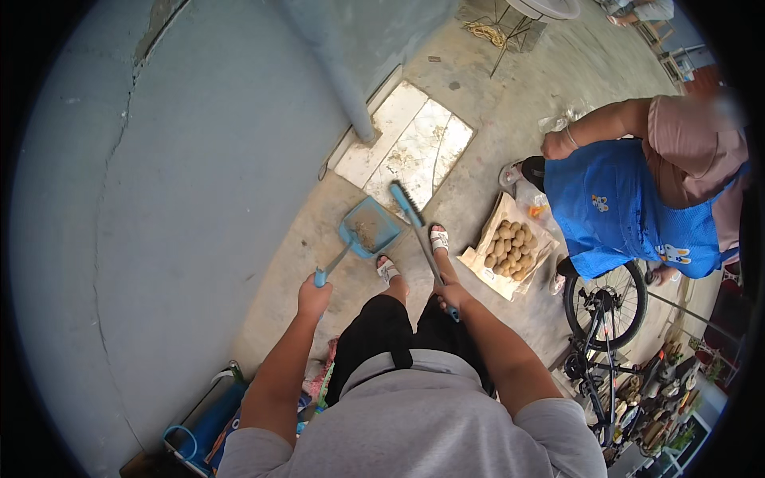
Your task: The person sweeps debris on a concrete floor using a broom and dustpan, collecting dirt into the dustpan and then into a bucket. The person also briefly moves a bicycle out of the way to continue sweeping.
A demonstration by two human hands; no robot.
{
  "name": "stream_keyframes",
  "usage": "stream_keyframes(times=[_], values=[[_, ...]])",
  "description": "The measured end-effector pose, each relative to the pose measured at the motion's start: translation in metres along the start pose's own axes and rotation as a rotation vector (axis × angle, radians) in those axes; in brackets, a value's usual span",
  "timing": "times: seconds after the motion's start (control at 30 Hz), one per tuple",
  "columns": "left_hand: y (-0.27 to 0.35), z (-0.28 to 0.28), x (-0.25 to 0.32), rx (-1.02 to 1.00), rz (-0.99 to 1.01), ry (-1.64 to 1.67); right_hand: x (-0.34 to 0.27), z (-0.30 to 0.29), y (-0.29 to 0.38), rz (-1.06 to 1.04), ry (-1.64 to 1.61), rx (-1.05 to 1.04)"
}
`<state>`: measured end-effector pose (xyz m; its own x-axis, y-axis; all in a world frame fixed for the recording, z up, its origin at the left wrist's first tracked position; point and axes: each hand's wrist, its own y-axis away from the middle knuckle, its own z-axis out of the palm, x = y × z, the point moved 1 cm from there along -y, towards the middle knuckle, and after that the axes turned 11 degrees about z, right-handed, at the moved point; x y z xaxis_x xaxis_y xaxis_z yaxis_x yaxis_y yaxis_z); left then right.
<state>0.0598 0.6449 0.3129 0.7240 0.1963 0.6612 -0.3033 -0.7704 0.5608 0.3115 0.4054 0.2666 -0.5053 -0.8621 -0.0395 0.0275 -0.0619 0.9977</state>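
Note:
My left hand (315, 296) grips the handle of a blue long-handled dustpan (391, 230). Loose brown debris (366, 232) lies inside the pan, in front of my left foot. In my right hand (452, 296) is the grey shaft of a broom, with the blue end of its handle showing below my fist. The blue broom head (406, 202) with dark bristles is to the right of the dustpan, apart from it. Beyond both lies a patch of white floor tiles (412, 149) with scattered dirt on it.
A person in a blue apron (609, 197) stands at right, beside brown paper with several round brown produce items (511, 250). A bicycle (603, 310) is lower right. The grey wall (197, 197) and a pipe (340, 77) bound the left. A wire stand (508, 36) holds a basin at the top.

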Motion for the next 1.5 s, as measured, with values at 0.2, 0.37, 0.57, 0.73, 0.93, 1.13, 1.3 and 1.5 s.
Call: stream_keyframes(times=[0.2, 0.37, 0.57, 0.73, 0.93, 1.13, 1.3, 1.5], values=[[0.011, -0.007, -0.011, -0.003, 0.048, 0.060, 0.016, -0.009, 0.061, -0.051, -0.097, -0.175], [0.016, -0.013, 0.018, 0.019, 0.002, 0.253, 0.014, -0.011, 0.077, -0.163, -0.224, -0.102], [-0.001, -0.001, 0.069, 0.017, 0.064, 0.277, -0.014, -0.052, 0.084, -0.176, -0.472, -0.058], [-0.027, 0.023, 0.127, -0.019, 0.144, 0.301, -0.042, -0.099, 0.082, -0.190, -0.641, -0.030], [-0.060, 0.070, 0.216, -0.052, 0.214, 0.318, -0.070, -0.167, 0.082, -0.223, -0.763, -0.063], [-0.104, 0.116, 0.285, -0.084, 0.260, 0.311, -0.085, -0.224, 0.094, -0.212, -0.799, -0.036], [-0.109, 0.118, 0.321, -0.075, 0.248, 0.374, -0.078, -0.258, 0.089, -0.245, -0.807, -0.056], [-0.111, 0.116, 0.380, -0.140, 0.225, 0.458, -0.082, -0.281, 0.109, -0.236, -0.944, -0.054]])
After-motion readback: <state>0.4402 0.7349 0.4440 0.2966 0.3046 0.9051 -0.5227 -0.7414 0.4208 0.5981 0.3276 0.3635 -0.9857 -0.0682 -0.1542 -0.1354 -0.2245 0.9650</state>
